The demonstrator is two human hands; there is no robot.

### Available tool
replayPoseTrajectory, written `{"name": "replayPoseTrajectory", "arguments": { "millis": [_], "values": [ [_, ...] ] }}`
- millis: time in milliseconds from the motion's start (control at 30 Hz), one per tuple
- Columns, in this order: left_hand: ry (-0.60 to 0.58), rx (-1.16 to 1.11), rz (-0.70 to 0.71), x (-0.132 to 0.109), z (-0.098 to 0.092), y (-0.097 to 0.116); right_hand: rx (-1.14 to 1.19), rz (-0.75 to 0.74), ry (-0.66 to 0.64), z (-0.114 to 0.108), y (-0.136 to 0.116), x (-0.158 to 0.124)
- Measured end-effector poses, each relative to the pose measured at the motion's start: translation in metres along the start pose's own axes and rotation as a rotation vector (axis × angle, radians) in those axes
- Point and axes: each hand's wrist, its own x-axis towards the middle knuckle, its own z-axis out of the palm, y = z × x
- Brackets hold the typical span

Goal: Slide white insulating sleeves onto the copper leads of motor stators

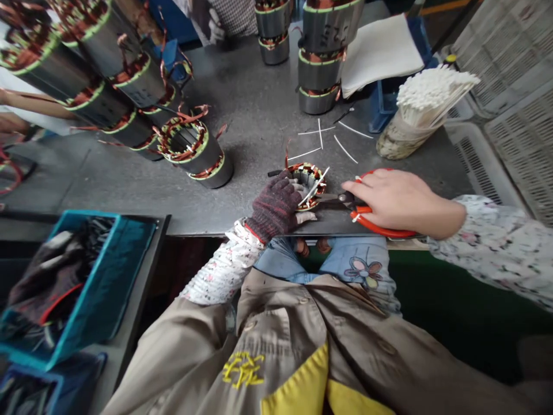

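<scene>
A motor stator [322, 187] with copper windings and a pale green edge rests near the front of the grey bench. My left hand [276, 204], in a dark knit glove with bare-looking fingertips, is wrapped round its left side. Bare and closed on red-handled scissors [365, 210], my right hand [397, 199] is to the right. The scissor blades reach the stator's right rim, beside a white tie strip [314, 187] that sticks up across the opening. Several loose white strips [345, 148] lie on the bench just beyond.
Stacked stators [319, 75] stand at the back, with more stacks [125, 86] at left and a single stator [203, 155] nearer. A bundle of white strips [432, 109] leans right of a blue bin [382, 106]. A teal bin [103, 288] sits lower left. Another person's gloved hand [216, 26] shows behind.
</scene>
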Motion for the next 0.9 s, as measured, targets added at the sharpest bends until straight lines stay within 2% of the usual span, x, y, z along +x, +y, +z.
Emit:
{"name": "replayPoseTrajectory", "arguments": {
  "millis": [67, 133, 200, 267, 367, 400, 467, 533, 600, 667, 733, 800, 900],
  "values": [
    [-0.020, 0.014, -0.009, 0.000, -0.001, 0.000, 0.025, -0.031, 0.010, 0.001, -0.008, 0.001],
    [-0.042, 0.021, -0.028, 0.001, -0.003, 0.000, 0.068, -0.016, -0.035, 0.000, -0.014, 0.003],
    [-0.089, 0.026, -0.044, 0.005, -0.006, 0.002, 0.134, 0.073, -0.097, -0.001, -0.015, 0.006],
    [-0.167, 0.065, -0.067, 0.010, -0.011, 0.007, 0.218, 0.245, -0.130, 0.003, -0.008, 0.008],
    [-0.297, 0.139, -0.104, 0.020, -0.016, 0.017, 0.351, 0.451, -0.112, 0.027, 0.012, 0.005],
    [-0.321, 0.139, -0.109, 0.022, -0.016, 0.020, 0.388, 0.447, -0.083, 0.039, 0.019, 0.004],
    [-0.314, 0.101, -0.113, 0.023, -0.015, 0.023, 0.390, 0.401, 0.097, 0.066, 0.028, 0.001],
    [-0.243, 0.010, -0.158, 0.023, -0.012, 0.021, 0.374, 0.411, 0.309, 0.092, 0.032, -0.001],
    [-0.116, -0.183, -0.333, 0.021, -0.009, 0.015, 0.391, 0.427, 0.428, 0.112, 0.031, -0.003],
    [0.033, -0.395, -0.545, 0.018, -0.010, 0.006, 0.418, 0.408, 0.491, 0.123, 0.029, -0.005],
    [0.158, -0.539, -0.686, 0.016, -0.016, -0.003, 0.427, 0.398, 0.537, 0.126, 0.027, -0.006],
    [0.252, -0.606, -0.753, 0.012, -0.029, -0.013, 0.402, 0.424, 0.606, 0.122, 0.025, -0.006],
    [0.438, -0.679, -0.803, 0.003, -0.062, -0.029, 0.332, 0.376, 0.683, 0.107, 0.006, 0.001]
  ]
}}
